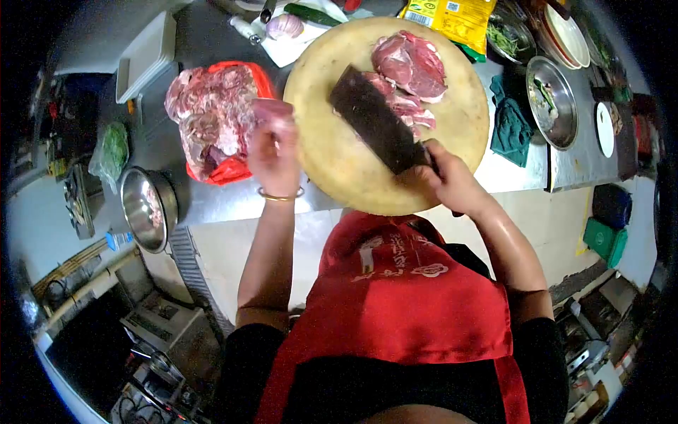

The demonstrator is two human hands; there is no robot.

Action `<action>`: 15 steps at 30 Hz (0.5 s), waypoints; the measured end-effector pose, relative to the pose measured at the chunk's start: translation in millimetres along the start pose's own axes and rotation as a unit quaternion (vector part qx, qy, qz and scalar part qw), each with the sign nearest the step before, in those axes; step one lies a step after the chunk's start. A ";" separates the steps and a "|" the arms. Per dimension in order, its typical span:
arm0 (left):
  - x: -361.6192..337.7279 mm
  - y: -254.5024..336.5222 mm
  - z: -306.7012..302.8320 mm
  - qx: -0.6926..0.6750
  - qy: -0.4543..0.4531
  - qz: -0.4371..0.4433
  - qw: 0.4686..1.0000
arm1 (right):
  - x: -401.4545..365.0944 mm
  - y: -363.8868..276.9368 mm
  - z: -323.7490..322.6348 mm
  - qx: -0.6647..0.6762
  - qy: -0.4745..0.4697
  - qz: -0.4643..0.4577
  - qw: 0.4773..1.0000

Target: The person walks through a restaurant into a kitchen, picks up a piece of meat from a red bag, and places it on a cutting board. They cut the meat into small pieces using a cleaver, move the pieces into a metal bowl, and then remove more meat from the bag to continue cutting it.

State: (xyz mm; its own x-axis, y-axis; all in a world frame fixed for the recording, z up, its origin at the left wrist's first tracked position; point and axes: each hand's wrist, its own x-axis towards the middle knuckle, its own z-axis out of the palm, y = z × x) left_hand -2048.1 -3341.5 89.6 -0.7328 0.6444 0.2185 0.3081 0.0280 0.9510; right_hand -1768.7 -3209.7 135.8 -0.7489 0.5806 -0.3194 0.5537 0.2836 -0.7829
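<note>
My right hand (452,180) grips the handle of a dark, broad-bladed cleaver (374,120), its blade slanting over the round chopping board (332,177). Just past the blade lie a large piece of red meat (411,63) and some smaller cut meat (413,113). My left hand (275,159), smeared by motion and with a bangle at the wrist, is closed on a piece of meat (274,113) at the board's left edge. Beside it, a big heap of raw meat (210,113) rests on a red plastic bag (229,172).
At left stand a steel bowl (169,212) with bits of meat, a bag of greens (111,152) and white trays (148,56). A yellow packet (452,18), a green cloth (510,127) and a metal basin (551,102) lie right. Behind are an onion (284,27) and a cucumber (311,14).
</note>
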 end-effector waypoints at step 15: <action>-32.0 -25.1 3.2 0.247 -0.133 0.242 0.929 | -27.8 -37.7 20.0 -0.133 0.006 -0.060 0.989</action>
State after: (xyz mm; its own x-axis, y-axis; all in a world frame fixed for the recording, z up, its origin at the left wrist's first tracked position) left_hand -2030.4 -3360.4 58.1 -0.2796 0.8370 0.4704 0.8517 -0.0099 0.5239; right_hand -1776.0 -3251.8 163.4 -0.8121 0.5385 -0.2248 0.5380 0.5417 -0.6458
